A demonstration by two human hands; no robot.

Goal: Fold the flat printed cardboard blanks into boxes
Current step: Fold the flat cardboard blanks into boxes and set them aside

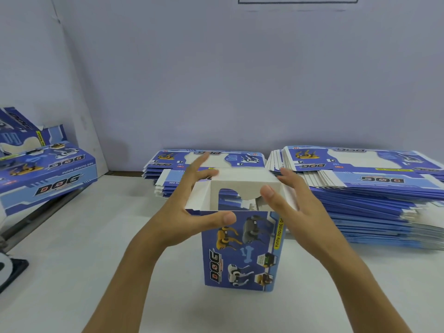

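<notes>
Head view showed a box (pixel 242 248) upright on the bench (pixel 72 272), top flaps open. Both hands, left (pixel 189 212) and right (pixel 292 200), held its sides, fingers spread wide. Next, probably, folding flaps shut.

The right-hand stack of blanks (pixel 374 188) runs off the frame's edge, and the left hand's fingertips (pixel 204 157) look blurred.

Blue printed box (pixel 242 248) being stood upright on white table, top flaps open, two flat blank stacks (pixel 374 188) being kept behind, folded boxes (pixel 45 174) far left
</notes>
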